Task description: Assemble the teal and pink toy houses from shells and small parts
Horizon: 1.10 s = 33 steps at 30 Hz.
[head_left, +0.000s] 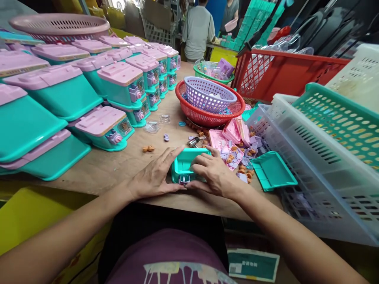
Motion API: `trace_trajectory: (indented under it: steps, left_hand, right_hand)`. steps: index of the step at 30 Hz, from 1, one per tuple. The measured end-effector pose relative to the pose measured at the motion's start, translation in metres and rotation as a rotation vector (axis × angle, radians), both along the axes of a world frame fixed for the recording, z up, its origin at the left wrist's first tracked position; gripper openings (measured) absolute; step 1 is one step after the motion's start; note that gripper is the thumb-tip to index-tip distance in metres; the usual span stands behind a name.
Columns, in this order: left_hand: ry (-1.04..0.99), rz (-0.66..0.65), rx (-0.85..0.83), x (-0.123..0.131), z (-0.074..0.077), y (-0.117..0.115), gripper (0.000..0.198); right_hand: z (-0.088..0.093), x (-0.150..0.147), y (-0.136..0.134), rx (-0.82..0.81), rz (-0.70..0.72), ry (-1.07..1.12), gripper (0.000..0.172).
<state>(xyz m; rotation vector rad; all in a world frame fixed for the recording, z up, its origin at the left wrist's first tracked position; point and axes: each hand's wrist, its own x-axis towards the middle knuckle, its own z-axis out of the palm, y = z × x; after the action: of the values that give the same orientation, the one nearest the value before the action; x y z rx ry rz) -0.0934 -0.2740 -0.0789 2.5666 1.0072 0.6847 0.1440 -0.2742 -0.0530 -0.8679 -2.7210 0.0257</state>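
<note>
A teal plastic box (185,159) without a lid lies at the table's near edge between my hands. My left hand (155,173) wraps its left side, fingers along the far edge and thumb at the front. My right hand (214,173) grips the right side, with curled fingers over the opening and the thumb near the front. A small lilac part (184,179) sits on the box's front face. Just beyond lie a dark metallic cylinder (194,142), a lilac piece (166,137) and a brown figure (148,148).
Stacked teal boxes with pink lids (118,75) fill the left. A red basket (180,100) holds a lilac basket (210,92). Small pink and lilac parts (233,152) lie right, beside a teal tray (274,169) and a clear crate (319,157). A person (199,31) is at the back.
</note>
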Motion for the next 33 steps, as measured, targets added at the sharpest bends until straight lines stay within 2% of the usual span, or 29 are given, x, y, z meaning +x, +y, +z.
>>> trace_trajectory:
  steps: [5,9,13,21,28,33]
  left_hand:
    - [-0.084,0.076,-0.018,0.011,-0.006,-0.009,0.099]
    - [-0.043,0.121,0.009,0.016,-0.011,-0.014,0.095]
    - [-0.029,0.155,-0.015,0.017,-0.009,-0.010,0.098]
    - [-0.027,-0.011,-0.120,0.000,-0.001,0.007,0.098]
    - [0.004,-0.047,-0.018,-0.005,-0.003,0.010,0.094]
    - [0.004,-0.049,0.031,-0.005,-0.007,0.012,0.096]
  right_hand:
    - [0.000,0.001,-0.001,-0.002,0.003,0.027,0.034]
    - [-0.003,-0.001,-0.003,0.001,-0.011,0.067,0.034]
    - [-0.001,-0.002,0.000,-0.004,-0.021,0.064,0.033]
    - [0.008,0.001,0.003,-0.079,-0.007,-0.027,0.039]
    - [0.007,-0.009,0.001,-0.088,-0.102,-0.134,0.036]
    - [0.009,-0.007,0.006,-0.061,-0.073,-0.167,0.039]
